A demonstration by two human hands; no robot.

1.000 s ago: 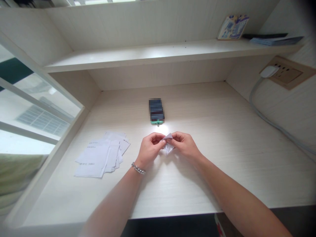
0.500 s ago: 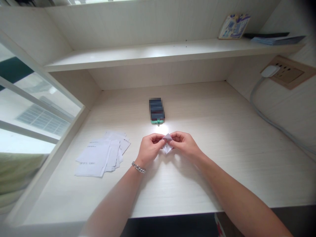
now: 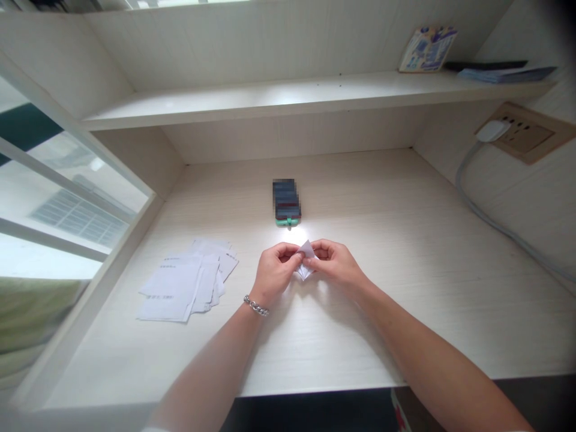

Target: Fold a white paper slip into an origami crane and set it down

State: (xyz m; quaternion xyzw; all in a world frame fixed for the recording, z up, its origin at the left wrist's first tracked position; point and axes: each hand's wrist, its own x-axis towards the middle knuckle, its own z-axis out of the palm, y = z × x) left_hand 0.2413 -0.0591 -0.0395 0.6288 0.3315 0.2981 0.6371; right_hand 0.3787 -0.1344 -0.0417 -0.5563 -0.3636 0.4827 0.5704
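Note:
A small folded piece of white paper [image 3: 306,259] is pinched between my left hand [image 3: 274,271] and my right hand [image 3: 335,263], just above the desk. Its pointed upper flap stands between my fingertips, and a lower point hangs below them. Parts of the fold are hidden by my fingers. A silver chain bracelet [image 3: 256,306] circles my left wrist. Neither hand touches the loose papers to the left or the phone ahead.
A pile of printed white sheets [image 3: 184,282] lies left of my hands. Ahead stands a pixelated phone [image 3: 286,201] with a green attachment [image 3: 288,222] and a bright light. A shelf [image 3: 315,99] runs above the cream desk [image 3: 342,354]. A cable [image 3: 477,198] runs from a wall socket [image 3: 524,135].
The upper flap of the folded paper now stands higher and leans slightly right between my fingers. My hands have shifted only slightly.

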